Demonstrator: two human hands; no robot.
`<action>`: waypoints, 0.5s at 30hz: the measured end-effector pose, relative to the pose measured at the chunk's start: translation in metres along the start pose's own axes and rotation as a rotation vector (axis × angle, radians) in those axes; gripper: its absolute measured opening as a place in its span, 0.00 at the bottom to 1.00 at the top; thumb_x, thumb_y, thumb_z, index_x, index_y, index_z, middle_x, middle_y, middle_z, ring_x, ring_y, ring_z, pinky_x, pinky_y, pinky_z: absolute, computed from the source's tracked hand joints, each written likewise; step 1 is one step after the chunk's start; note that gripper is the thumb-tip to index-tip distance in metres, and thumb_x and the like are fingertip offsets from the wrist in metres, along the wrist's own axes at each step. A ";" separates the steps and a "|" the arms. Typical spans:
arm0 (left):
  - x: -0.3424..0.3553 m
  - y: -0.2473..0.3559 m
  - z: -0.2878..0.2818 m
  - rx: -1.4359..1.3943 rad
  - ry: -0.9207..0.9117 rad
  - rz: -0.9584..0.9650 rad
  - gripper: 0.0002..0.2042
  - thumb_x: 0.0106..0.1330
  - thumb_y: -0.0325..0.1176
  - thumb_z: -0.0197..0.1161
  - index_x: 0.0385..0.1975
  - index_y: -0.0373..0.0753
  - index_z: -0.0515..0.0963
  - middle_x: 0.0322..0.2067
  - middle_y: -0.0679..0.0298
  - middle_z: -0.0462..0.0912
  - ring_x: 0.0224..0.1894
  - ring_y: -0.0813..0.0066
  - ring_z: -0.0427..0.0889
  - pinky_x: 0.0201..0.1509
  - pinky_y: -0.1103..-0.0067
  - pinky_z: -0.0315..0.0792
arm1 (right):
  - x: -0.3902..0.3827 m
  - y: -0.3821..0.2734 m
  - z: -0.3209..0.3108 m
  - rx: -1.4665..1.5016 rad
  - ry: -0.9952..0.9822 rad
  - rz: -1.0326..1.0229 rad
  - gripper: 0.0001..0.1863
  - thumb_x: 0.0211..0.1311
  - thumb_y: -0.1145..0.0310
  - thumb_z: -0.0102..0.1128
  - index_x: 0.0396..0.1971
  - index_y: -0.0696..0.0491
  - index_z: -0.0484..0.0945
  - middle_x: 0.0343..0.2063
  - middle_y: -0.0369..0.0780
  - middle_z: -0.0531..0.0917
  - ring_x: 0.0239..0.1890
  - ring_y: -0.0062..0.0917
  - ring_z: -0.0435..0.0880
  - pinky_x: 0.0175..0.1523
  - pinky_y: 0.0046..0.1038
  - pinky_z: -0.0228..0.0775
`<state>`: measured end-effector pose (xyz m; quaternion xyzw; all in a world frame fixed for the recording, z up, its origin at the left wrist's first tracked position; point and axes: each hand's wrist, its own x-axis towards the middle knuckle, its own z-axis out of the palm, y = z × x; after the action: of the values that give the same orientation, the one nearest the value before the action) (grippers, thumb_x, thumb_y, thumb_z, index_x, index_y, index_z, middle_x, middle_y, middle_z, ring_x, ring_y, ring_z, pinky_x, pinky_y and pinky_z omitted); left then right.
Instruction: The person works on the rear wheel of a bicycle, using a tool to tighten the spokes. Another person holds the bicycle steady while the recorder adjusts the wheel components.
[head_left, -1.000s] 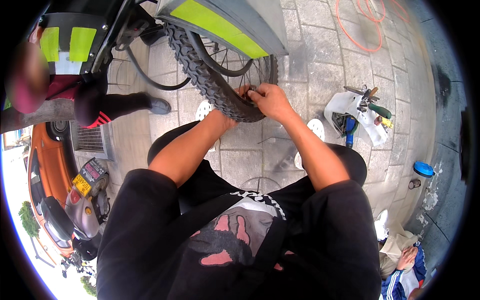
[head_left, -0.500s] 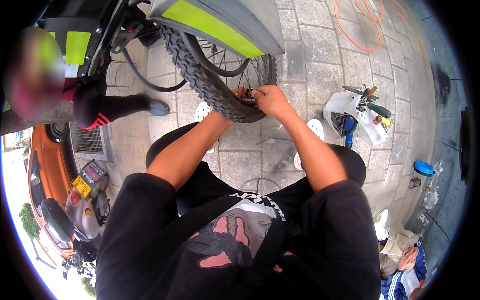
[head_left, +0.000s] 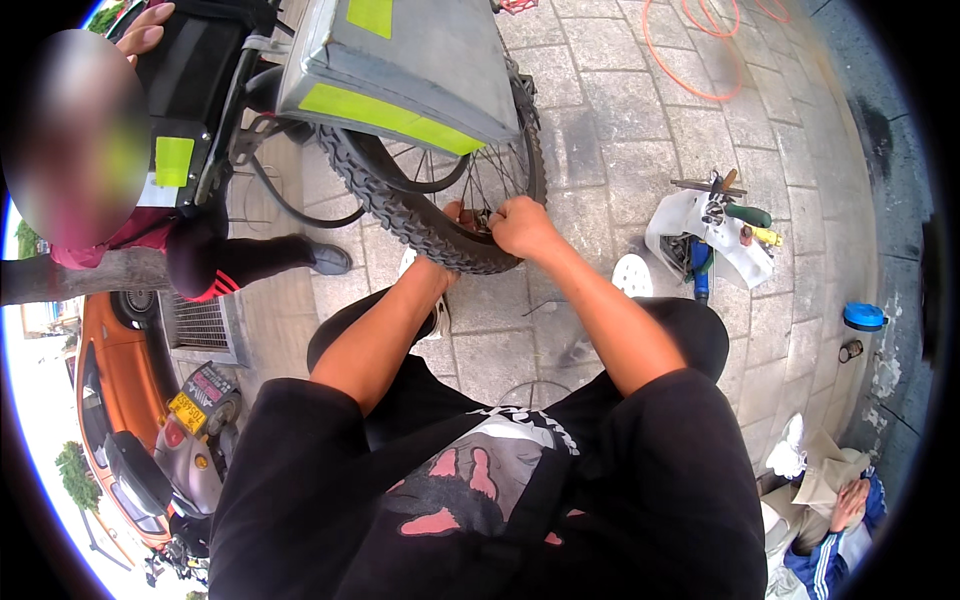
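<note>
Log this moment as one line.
left hand: around tire | right hand: at tire's inner edge | tools: in white container, right of tire

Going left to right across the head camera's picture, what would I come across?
Orange car → bystander's dark shoe → left hand → right hand → white tool container → blue round object.

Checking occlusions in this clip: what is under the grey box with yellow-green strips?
A knobby tyre, spokes and a curved black tube show below the grey box. It covers part of the tyre, so that stretch cannot be seen.
</note>
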<state>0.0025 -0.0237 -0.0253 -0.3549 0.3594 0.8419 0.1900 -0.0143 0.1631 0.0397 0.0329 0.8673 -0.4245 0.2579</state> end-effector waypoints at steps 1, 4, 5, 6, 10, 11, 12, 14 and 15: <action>0.001 -0.002 -0.001 -0.040 0.030 -0.003 0.13 0.74 0.45 0.60 0.36 0.41 0.76 0.33 0.65 0.80 0.34 0.71 0.79 0.40 0.74 0.78 | -0.001 -0.008 -0.009 -0.003 -0.068 0.019 0.24 0.59 0.55 0.67 0.38 0.67 0.85 0.40 0.58 0.86 0.49 0.49 0.86 0.55 0.41 0.77; -0.032 0.000 0.039 0.107 0.042 0.052 0.15 0.75 0.46 0.58 0.36 0.39 0.77 0.30 0.64 0.81 0.36 0.69 0.82 0.43 0.73 0.80 | -0.002 -0.023 -0.037 -0.043 -0.271 0.112 0.31 0.56 0.51 0.69 0.40 0.70 0.83 0.44 0.59 0.85 0.52 0.49 0.84 0.56 0.40 0.77; -0.034 0.002 0.042 0.131 0.028 0.050 0.16 0.76 0.47 0.57 0.36 0.39 0.77 0.30 0.64 0.82 0.36 0.69 0.82 0.43 0.72 0.80 | -0.003 -0.028 -0.040 -0.087 -0.243 0.092 0.31 0.56 0.50 0.70 0.40 0.69 0.84 0.45 0.59 0.85 0.52 0.49 0.84 0.55 0.40 0.77; -0.021 0.009 0.025 0.080 -0.160 -0.027 0.16 0.76 0.48 0.57 0.38 0.39 0.78 0.32 0.63 0.83 0.37 0.69 0.83 0.45 0.72 0.80 | -0.005 -0.035 -0.039 -0.128 -0.220 0.064 0.31 0.56 0.49 0.70 0.40 0.69 0.84 0.45 0.58 0.85 0.52 0.48 0.84 0.55 0.39 0.78; -0.026 0.007 0.021 0.089 -0.144 -0.071 0.15 0.78 0.47 0.53 0.39 0.41 0.74 0.34 0.66 0.78 0.37 0.73 0.80 0.41 0.75 0.78 | -0.007 -0.038 -0.032 -0.239 -0.127 -0.009 0.30 0.57 0.48 0.69 0.39 0.66 0.85 0.45 0.58 0.85 0.52 0.48 0.85 0.55 0.39 0.78; -0.022 0.006 0.017 0.068 -0.154 -0.055 0.15 0.76 0.48 0.55 0.40 0.41 0.76 0.34 0.65 0.81 0.37 0.71 0.82 0.42 0.74 0.79 | -0.004 -0.034 -0.029 -0.251 -0.121 -0.040 0.30 0.57 0.48 0.69 0.38 0.66 0.85 0.44 0.58 0.85 0.51 0.48 0.85 0.55 0.39 0.78; -0.018 0.005 0.012 0.047 -0.164 -0.040 0.16 0.75 0.48 0.58 0.40 0.40 0.78 0.34 0.63 0.84 0.37 0.69 0.83 0.43 0.72 0.81 | 0.000 -0.028 -0.024 -0.262 -0.116 -0.071 0.29 0.57 0.48 0.69 0.37 0.65 0.85 0.44 0.58 0.85 0.51 0.48 0.85 0.55 0.39 0.78; -0.018 0.001 0.013 0.037 -0.055 -0.061 0.14 0.75 0.46 0.57 0.40 0.41 0.78 0.35 0.64 0.84 0.37 0.69 0.83 0.43 0.72 0.81 | 0.005 -0.021 -0.022 -0.248 -0.138 -0.088 0.28 0.58 0.48 0.69 0.35 0.65 0.85 0.42 0.57 0.86 0.49 0.49 0.86 0.53 0.40 0.78; -0.021 0.000 0.017 0.030 0.000 -0.073 0.13 0.76 0.45 0.57 0.40 0.41 0.78 0.35 0.64 0.84 0.37 0.69 0.83 0.43 0.72 0.82 | 0.007 -0.018 -0.021 -0.222 -0.166 -0.073 0.28 0.58 0.49 0.69 0.34 0.65 0.85 0.40 0.57 0.86 0.47 0.49 0.86 0.52 0.40 0.78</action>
<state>0.0091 -0.0130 -0.0012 -0.3649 0.3589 0.8289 0.2257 -0.0341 0.1667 0.0603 -0.0625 0.8852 -0.3364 0.3151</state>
